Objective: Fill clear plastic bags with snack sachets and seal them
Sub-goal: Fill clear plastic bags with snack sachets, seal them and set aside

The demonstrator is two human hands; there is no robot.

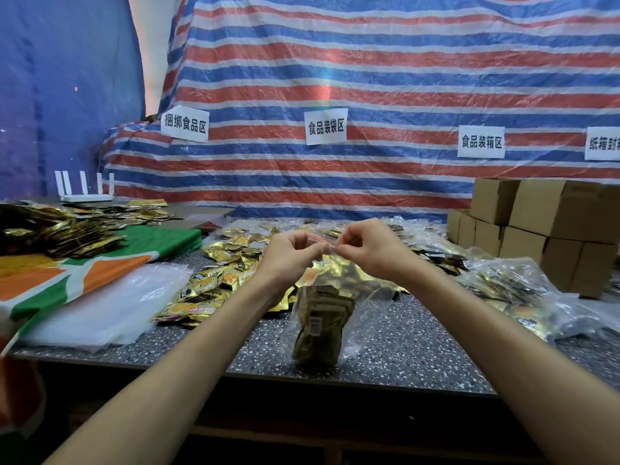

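A clear plastic bag hangs upright in front of me, its bottom near the speckled table's front edge, with a stack of gold-brown snack sachets inside. My left hand and my right hand both pinch the bag's top strip, fingertips almost touching at its middle. Behind the bag lies a loose heap of gold sachets.
A stack of empty clear bags lies at the left beside an orange-green cloth. Filled bags pile up on the right. Cardboard boxes stand at the far right. More sachets and a white router sit at the back left.
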